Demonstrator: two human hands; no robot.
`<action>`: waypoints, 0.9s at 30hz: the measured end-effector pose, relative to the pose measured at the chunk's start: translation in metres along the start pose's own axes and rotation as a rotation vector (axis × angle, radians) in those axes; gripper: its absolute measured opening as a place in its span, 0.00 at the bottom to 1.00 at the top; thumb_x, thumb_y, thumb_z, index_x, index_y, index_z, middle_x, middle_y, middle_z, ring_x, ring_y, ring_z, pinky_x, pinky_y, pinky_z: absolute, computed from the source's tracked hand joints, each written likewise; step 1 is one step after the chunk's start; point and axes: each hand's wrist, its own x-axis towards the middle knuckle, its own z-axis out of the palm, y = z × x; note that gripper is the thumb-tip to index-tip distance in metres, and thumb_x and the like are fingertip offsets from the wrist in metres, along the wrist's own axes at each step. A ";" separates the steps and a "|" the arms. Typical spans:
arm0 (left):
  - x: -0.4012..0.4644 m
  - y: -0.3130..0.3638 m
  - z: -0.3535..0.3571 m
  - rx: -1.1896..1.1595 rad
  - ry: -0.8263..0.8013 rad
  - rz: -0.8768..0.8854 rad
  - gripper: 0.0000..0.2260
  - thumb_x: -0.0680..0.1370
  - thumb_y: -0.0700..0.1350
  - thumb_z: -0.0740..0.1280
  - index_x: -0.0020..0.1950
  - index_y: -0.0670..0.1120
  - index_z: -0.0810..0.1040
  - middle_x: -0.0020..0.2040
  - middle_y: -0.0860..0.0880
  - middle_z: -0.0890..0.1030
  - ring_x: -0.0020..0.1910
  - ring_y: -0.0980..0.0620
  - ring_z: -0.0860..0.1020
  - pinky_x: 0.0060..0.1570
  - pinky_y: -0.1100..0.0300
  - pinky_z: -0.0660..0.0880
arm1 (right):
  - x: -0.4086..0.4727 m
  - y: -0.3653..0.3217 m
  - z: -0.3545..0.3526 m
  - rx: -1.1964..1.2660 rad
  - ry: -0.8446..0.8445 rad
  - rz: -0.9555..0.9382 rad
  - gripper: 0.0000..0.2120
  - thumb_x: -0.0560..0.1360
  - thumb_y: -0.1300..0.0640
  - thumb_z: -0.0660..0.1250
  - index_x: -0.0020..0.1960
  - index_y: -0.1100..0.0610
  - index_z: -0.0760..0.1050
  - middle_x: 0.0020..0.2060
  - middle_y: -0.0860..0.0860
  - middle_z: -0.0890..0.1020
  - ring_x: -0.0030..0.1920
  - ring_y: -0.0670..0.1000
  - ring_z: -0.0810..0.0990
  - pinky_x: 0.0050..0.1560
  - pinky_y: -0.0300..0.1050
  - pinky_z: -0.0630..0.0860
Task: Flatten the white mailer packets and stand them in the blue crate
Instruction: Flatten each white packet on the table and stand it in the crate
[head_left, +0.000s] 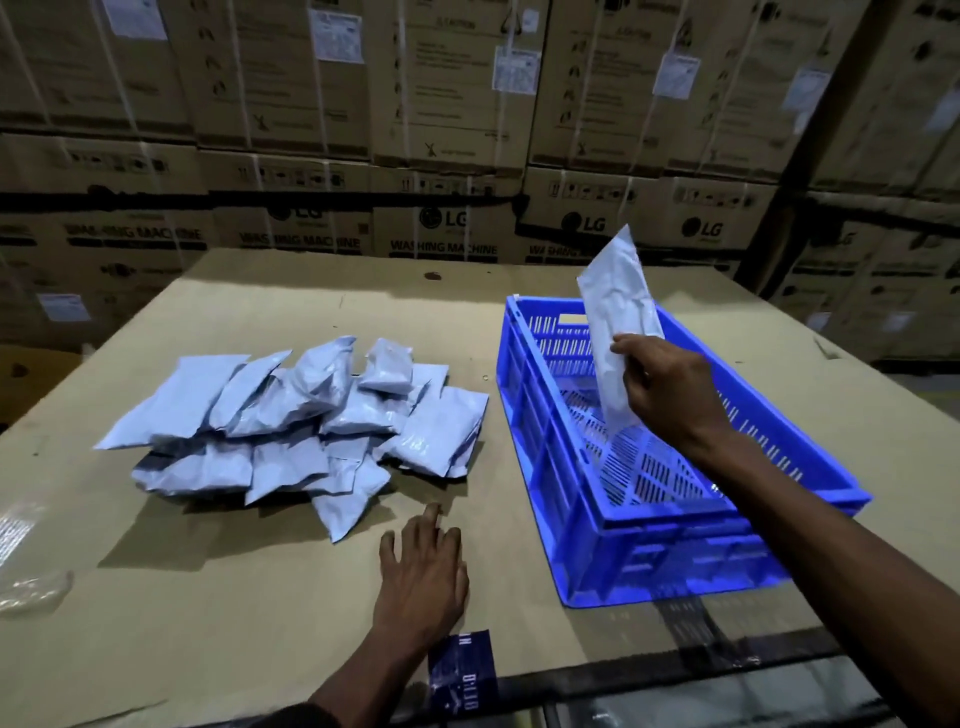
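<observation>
A heap of several white mailer packets lies on the cardboard table top, left of centre. The blue slatted crate stands at the right with nothing else showing inside it. My right hand grips one white packet near its lower half and holds it upright and slightly tilted over the crate, its lower end down inside near the floor. My left hand rests flat on the table between the heap and the crate, fingers straight, holding nothing.
The work surface is a big cardboard sheet with its front edge near me. A dark blue label sits at that edge. Crumpled clear plastic lies at the far left. Stacked washing-machine cartons wall off the back.
</observation>
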 end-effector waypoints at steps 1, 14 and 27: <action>0.003 0.004 0.001 0.000 -0.004 -0.006 0.14 0.73 0.52 0.60 0.53 0.49 0.79 0.71 0.41 0.74 0.63 0.40 0.76 0.59 0.37 0.69 | -0.005 0.008 0.004 -0.021 -0.072 0.012 0.14 0.71 0.71 0.68 0.56 0.62 0.81 0.49 0.60 0.85 0.42 0.63 0.84 0.41 0.56 0.81; 0.021 0.014 0.012 0.039 -0.015 -0.086 0.13 0.77 0.55 0.59 0.58 0.53 0.75 0.69 0.46 0.72 0.64 0.44 0.73 0.64 0.41 0.65 | -0.020 0.061 0.103 -0.171 -0.853 0.045 0.20 0.75 0.67 0.62 0.67 0.63 0.67 0.66 0.62 0.71 0.62 0.65 0.75 0.55 0.57 0.74; 0.017 0.020 0.008 0.066 0.018 -0.073 0.14 0.75 0.53 0.61 0.57 0.51 0.77 0.63 0.47 0.76 0.61 0.44 0.75 0.60 0.42 0.69 | -0.014 0.055 0.107 0.490 -1.030 0.625 0.37 0.83 0.51 0.55 0.80 0.55 0.33 0.78 0.59 0.58 0.70 0.61 0.69 0.57 0.51 0.76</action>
